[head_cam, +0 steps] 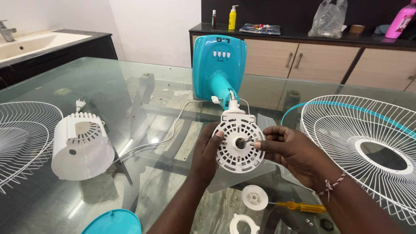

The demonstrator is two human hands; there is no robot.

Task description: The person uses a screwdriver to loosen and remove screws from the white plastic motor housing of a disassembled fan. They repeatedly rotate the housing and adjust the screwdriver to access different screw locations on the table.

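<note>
Item in hand: white round motor housing (239, 146) of a table fan, vented face turned up toward me so the centre shaft (245, 140) is in plain sight; it sits in the middle of the view, lifted just above the glass worktop (130, 86) and still joined by its neck to the teal fan base (219, 65) lying tipped behind it. My left hand (206, 149) is closed round the housing's left rim, thumb over the face, I judge to steady it; my right hand (290, 149) has thumb and forefinger pinched together on the shaft, the other fingers curled clear. Laid out around, each apart from the rest: white rear motor cover (80, 145) at left, open side down, with the plug (79, 103) just behind it and the white cord (173, 125) running back to the base; one wire guard (21, 134) at far left, the other guard (368, 143), with a teal rim, at right. Near my wrists, within easy reach: a white round cap (254, 197), a white ring nut (243, 224), a yellow-handled screwdriver (301, 207), a teal disc (113, 222). Bottles and a bag stand on the back counter.
</note>
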